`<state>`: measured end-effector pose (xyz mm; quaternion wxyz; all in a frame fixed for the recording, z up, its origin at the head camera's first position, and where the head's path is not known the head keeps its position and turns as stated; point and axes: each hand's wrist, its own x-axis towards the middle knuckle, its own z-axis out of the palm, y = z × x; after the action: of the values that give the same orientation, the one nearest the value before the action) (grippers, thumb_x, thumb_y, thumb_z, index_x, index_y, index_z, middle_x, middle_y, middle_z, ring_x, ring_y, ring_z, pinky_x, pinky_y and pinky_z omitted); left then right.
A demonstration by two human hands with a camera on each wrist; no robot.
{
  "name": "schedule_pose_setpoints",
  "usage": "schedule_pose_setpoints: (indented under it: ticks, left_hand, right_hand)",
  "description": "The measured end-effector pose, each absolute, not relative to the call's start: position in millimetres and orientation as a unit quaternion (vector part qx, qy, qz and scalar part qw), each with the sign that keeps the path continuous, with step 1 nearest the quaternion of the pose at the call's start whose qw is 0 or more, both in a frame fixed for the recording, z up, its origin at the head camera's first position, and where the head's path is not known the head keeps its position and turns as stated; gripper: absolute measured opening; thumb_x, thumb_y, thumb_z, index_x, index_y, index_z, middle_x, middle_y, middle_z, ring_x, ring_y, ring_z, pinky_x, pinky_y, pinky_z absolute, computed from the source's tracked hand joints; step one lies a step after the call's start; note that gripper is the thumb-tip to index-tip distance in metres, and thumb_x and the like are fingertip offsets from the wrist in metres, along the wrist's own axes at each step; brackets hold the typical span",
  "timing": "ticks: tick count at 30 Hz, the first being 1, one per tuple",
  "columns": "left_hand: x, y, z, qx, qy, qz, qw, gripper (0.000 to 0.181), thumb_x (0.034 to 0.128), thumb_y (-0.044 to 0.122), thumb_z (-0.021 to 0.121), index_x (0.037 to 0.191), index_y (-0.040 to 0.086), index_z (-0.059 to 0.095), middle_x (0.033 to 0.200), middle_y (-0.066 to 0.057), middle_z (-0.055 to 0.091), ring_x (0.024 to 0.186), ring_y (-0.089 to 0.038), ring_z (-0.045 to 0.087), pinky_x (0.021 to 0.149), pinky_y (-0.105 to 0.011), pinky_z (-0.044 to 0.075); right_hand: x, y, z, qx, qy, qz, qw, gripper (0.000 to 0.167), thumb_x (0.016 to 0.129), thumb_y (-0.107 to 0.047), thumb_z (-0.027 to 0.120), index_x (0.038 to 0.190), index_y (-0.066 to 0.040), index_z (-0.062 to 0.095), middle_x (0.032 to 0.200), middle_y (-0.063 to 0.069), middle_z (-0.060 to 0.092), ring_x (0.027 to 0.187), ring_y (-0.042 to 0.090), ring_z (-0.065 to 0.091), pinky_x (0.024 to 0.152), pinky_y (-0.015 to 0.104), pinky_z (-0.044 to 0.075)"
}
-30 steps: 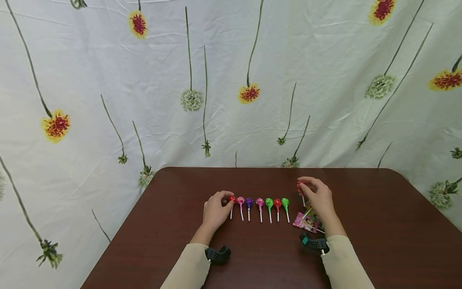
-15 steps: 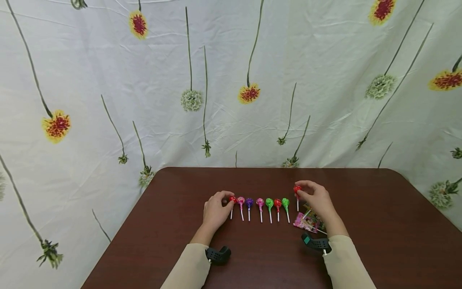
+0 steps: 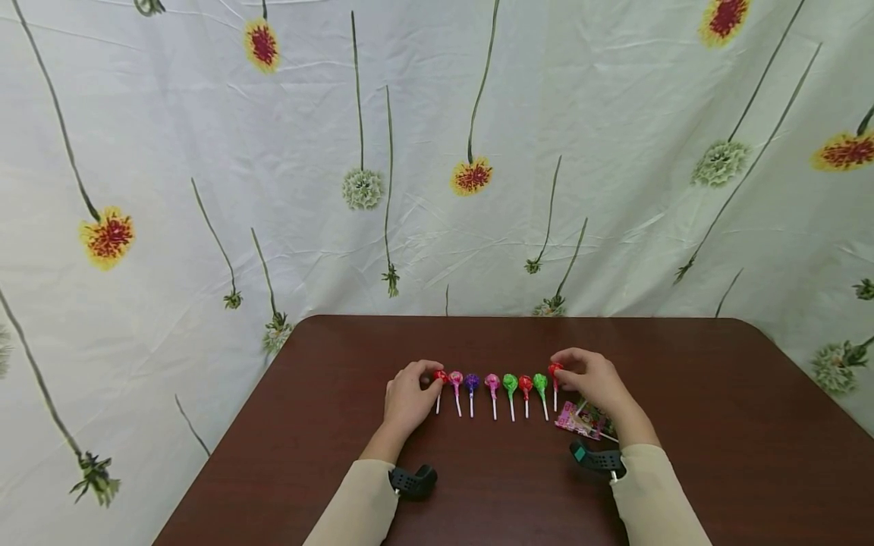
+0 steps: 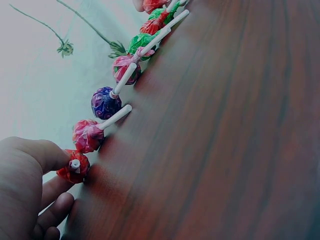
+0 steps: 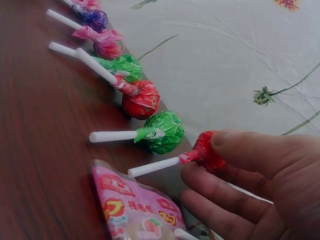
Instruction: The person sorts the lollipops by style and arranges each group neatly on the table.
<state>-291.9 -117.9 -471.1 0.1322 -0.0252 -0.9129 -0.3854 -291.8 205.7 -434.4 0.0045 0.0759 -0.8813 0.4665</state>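
Observation:
Several wrapped lollipops lie in a row across the brown table, heads away from me and white sticks toward me. At the row's left end, my left hand (image 3: pixel 408 398) pinches a red lollipop (image 4: pixel 79 170) by its head between thumb and fingers. Beside it lie a pink lollipop (image 3: pixel 456 378) and a purple lollipop (image 3: pixel 471 381). My right hand (image 3: pixel 598 381) pinches another red lollipop (image 5: pixel 204 150) by its head at the right end. That lollipop is just right of a green lollipop (image 5: pixel 165 132), its stick parallel to the others.
A pink candy packet (image 3: pixel 577 419) and other wrapped sweets with white sticks lie under my right wrist. The table (image 3: pixel 478 485) ends at a far edge in front of a flowered white cloth (image 3: pixel 423 227). Between the purple and second pink lollipop (image 3: pixel 492 383) there is a wider gap.
My right hand has carried its red lollipop left and toward me, from above the packet to the row's right end beside the green one. The left hand has stayed in place.

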Motion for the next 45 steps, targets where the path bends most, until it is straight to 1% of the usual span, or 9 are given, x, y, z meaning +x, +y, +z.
schedule_pose_setpoints:
  ticks: [3, 10, 19, 25, 29, 33, 37, 45]
  left_hand:
    - [-292.4, -117.9, -471.7, -0.025, -0.913, -0.384, 0.132, 0.020, 0.0922, 0.027, 0.069, 0.111, 0.024, 0.072, 0.107, 0.001, 0.069, 0.100, -0.021, 0.061, 0.099, -0.050, 0.038]
    - [-291.9, -117.6, -470.9, -0.027, -0.913, -0.385, 0.134, 0.020, 0.0921, 0.027, 0.069, 0.111, 0.024, 0.072, 0.107, 0.000, 0.069, 0.100, -0.021, 0.062, 0.098, -0.049, 0.038]
    - [-292.5, -117.7, -471.6, -0.027, -0.913, -0.384, 0.135, 0.020, 0.0920, 0.027, 0.070, 0.112, 0.024, 0.072, 0.108, 0.000, 0.070, 0.099, -0.021, 0.062, 0.097, -0.048, 0.038]
    - [-292.6, -117.6, -471.7, -0.027, -0.913, -0.384, 0.134, 0.020, 0.0921, 0.027, 0.069, 0.112, 0.024, 0.072, 0.109, -0.001, 0.070, 0.100, -0.022, 0.062, 0.099, -0.050, 0.038]
    - [-291.7, -117.7, -471.2, -0.026, -0.912, -0.387, 0.134, 0.020, 0.0920, 0.027, 0.070, 0.111, 0.024, 0.072, 0.109, -0.001, 0.070, 0.100, -0.022, 0.062, 0.100, -0.051, 0.037]
    - [-290.6, -118.1, -470.6, -0.030, -0.913, -0.384, 0.138, 0.020, 0.0915, 0.026, 0.070, 0.111, 0.023, 0.073, 0.109, -0.001, 0.070, 0.099, -0.022, 0.062, 0.098, -0.051, 0.038]
    - [-290.6, -118.2, -470.5, -0.035, -0.910, -0.388, 0.139, 0.021, 0.0914, 0.025, 0.070, 0.112, 0.021, 0.073, 0.108, -0.001, 0.070, 0.099, -0.022, 0.063, 0.095, -0.050, 0.038]
    - [-290.6, -118.7, -470.0, -0.037, -0.909, -0.390, 0.139, 0.020, 0.0918, 0.025, 0.069, 0.112, 0.021, 0.073, 0.108, 0.000, 0.070, 0.099, -0.021, 0.063, 0.094, -0.049, 0.038]
  right_hand:
    - [-291.0, 206.6, -434.2, 0.077, -0.887, 0.455, -0.008, 0.026, 0.096, -0.015, 0.066, 0.120, -0.003, 0.066, 0.113, 0.019, 0.070, 0.086, 0.022, 0.073, 0.079, 0.038, 0.060]
    - [-288.0, 209.5, -432.5, 0.086, -0.898, 0.430, -0.030, 0.025, 0.096, -0.019, 0.066, 0.117, -0.006, 0.068, 0.109, 0.014, 0.072, 0.082, 0.017, 0.069, 0.072, 0.034, 0.056]
    - [-285.4, 212.4, -430.3, 0.111, -0.896, 0.427, -0.048, 0.024, 0.095, -0.020, 0.067, 0.115, -0.006, 0.069, 0.109, 0.013, 0.070, 0.081, 0.018, 0.065, 0.071, 0.033, 0.056]
    - [-287.4, 209.8, -432.2, 0.113, -0.908, 0.401, -0.044, 0.022, 0.095, -0.019, 0.067, 0.114, -0.008, 0.070, 0.107, 0.010, 0.070, 0.080, 0.016, 0.063, 0.071, 0.031, 0.055]
    - [-288.5, 207.8, -432.3, 0.110, -0.916, 0.384, -0.036, 0.020, 0.095, -0.018, 0.066, 0.113, -0.009, 0.071, 0.104, 0.008, 0.070, 0.076, 0.016, 0.062, 0.067, 0.031, 0.053]
    - [-288.9, 206.2, -432.4, 0.113, -0.919, 0.376, -0.025, 0.020, 0.095, -0.017, 0.066, 0.113, -0.009, 0.071, 0.102, 0.009, 0.070, 0.072, 0.015, 0.060, 0.064, 0.030, 0.051]
    - [-289.1, 205.0, -433.1, 0.114, -0.919, 0.376, -0.018, 0.020, 0.096, -0.016, 0.065, 0.113, -0.007, 0.070, 0.101, 0.010, 0.070, 0.073, 0.015, 0.061, 0.063, 0.030, 0.052]
    - [-289.9, 203.2, -433.5, 0.104, -0.921, 0.375, -0.014, 0.021, 0.096, -0.017, 0.065, 0.114, -0.007, 0.069, 0.102, 0.011, 0.070, 0.070, 0.014, 0.060, 0.061, 0.029, 0.051]
